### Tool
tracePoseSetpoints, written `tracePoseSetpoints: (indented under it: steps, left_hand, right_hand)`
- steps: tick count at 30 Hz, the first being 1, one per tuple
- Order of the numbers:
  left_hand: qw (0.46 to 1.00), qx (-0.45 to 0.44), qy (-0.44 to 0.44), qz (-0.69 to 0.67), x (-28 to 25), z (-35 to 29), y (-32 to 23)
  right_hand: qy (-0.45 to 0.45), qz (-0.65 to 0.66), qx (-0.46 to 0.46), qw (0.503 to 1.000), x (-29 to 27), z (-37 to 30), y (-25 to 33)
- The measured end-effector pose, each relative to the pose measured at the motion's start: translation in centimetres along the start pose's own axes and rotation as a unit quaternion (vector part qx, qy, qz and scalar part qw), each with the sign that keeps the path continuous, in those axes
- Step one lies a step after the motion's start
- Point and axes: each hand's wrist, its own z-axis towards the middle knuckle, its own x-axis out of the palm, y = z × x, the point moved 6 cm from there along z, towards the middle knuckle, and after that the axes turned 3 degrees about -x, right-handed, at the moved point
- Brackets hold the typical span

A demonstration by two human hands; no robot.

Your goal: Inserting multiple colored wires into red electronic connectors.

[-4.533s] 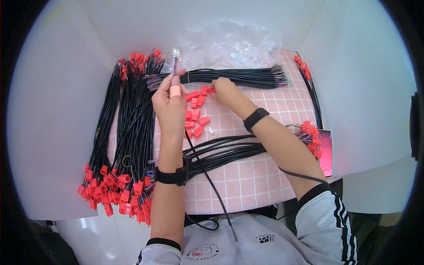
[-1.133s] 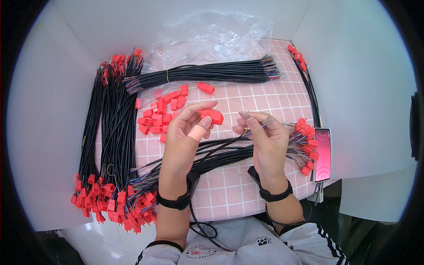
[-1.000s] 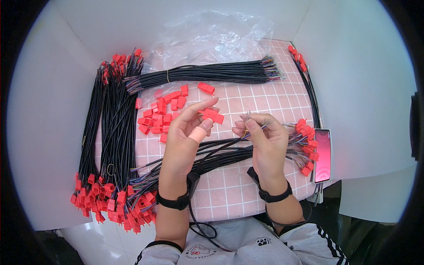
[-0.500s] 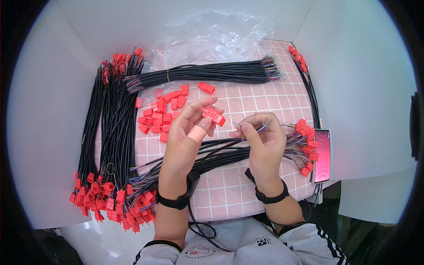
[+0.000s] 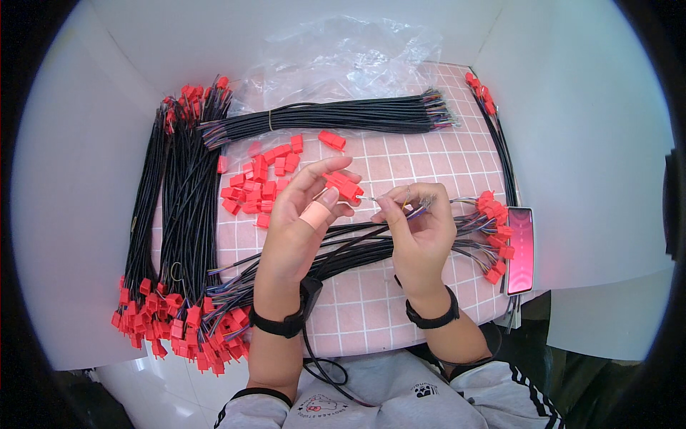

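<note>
Red connector (image 5: 344, 186) lies between left fingers (image 5: 312, 171); right fingers (image 5: 391, 210) near.

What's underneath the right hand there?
Black cables run in from the left of the right hand, and red connectors show to its right. Whatever lies directly beneath it is covered.

Looks like workshop or assembly room: pink, white-gridded counter (image 5: 368, 311) walled on three sides by smooth white panels (image 5: 593, 143). Repeated parts in quantity: thick black cable bundles (image 5: 189, 196) with red plastic ends, loose red block-shaped plastic connectors (image 5: 259, 169), crumpled clear plastic bag (image 5: 350, 50).
</note>
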Motion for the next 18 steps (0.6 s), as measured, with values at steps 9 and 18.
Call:
tracePoseSetpoints:
  steps: [9,18]
  left_hand:
    - [1.000,0.001,-0.005,-0.012,-0.16,0.00,0.03]
    - [1.000,0.003,-0.003,-0.013,-0.12,0.02,0.00]
  right_hand:
    - [0.006,-0.059,-0.045,0.997,0.18,-0.36,0.63]
    - [0.052,0.039,-0.024,0.998,0.28,-0.29,0.80]
